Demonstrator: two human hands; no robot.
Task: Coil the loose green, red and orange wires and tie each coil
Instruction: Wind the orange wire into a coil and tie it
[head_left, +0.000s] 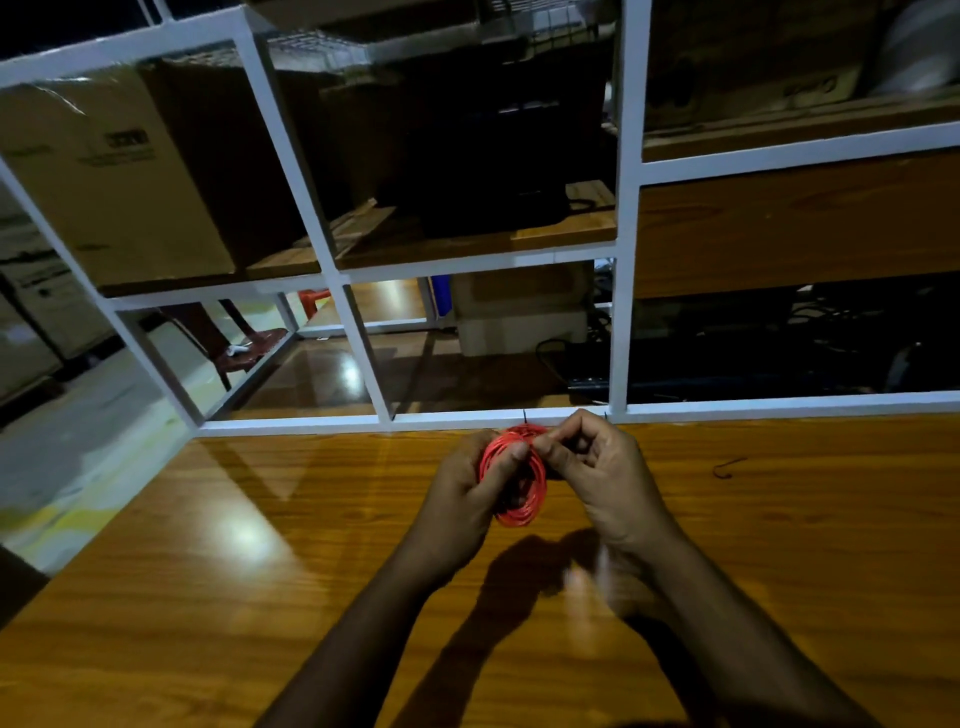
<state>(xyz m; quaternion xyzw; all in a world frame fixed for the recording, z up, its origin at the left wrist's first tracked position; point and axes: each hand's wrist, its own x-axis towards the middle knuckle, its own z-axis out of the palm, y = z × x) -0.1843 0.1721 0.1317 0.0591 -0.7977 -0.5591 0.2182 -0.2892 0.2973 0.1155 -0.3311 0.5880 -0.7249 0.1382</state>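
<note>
A coil of red wire (524, 499) is held upright above the wooden table (260, 571), near its far edge. My left hand (467, 499) grips the coil's left side, thumb laid across the loops. My right hand (597, 473) pinches at the coil's top right, where thin dark tie ends stick up; the fingertips hide what they pinch. No green or orange wire is in view.
A short dark twist tie (729, 466) lies on the table to the right. A white metal shelf frame (621, 291) rises behind the table's far edge, with cardboard boxes (114, 176) and dark equipment on its shelves.
</note>
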